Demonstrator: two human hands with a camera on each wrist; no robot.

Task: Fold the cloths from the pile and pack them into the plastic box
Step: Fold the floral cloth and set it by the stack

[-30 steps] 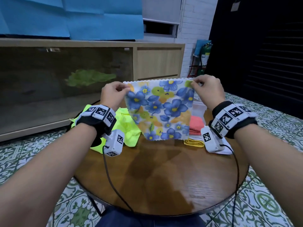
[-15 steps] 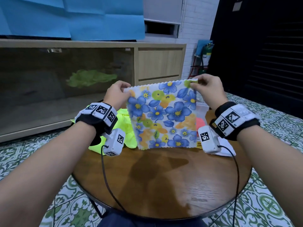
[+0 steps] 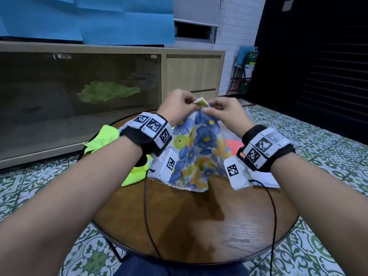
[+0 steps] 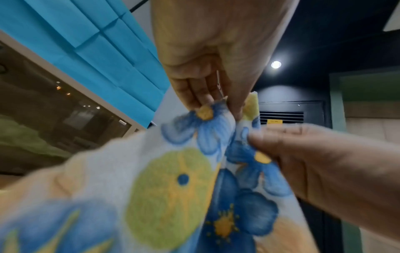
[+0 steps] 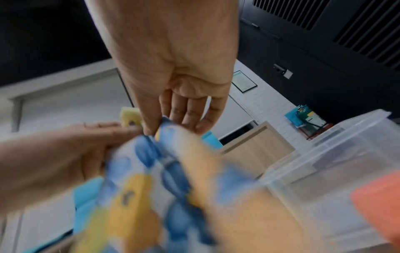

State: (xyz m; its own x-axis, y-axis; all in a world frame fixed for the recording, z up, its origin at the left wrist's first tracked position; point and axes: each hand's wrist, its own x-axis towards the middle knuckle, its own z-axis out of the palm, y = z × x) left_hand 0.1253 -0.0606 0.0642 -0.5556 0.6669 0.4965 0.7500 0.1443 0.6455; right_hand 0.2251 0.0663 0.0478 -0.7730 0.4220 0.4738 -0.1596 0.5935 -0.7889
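One cloth is in work at this moment: the floral cloth, which I hold up by its top edge. My left hand and my right hand are close together, nearly touching, each pinching a top corner between thumb and fingertips, so that the two corners meet and the rest hangs doubled below my wrists, its lower edge on or just above the round table. I take this for the first fold, halving the cloth, with the corners not yet squared up.

Just beyond and below my right wrist stands the plastic box, open at the top. An orange cloth lies in it already, folded as far as I can tell, so some packing looks done; what else is in there I cannot see.

Beside and below my left wrist lies the neon yellow-green cloth, loose and crumpled on the table, clearly still unfolded. Whether it is one piece or several I cannot tell.

So I judge the task about midway: the floral cloth needs more folds before it goes in, and then the yellow-green heap.
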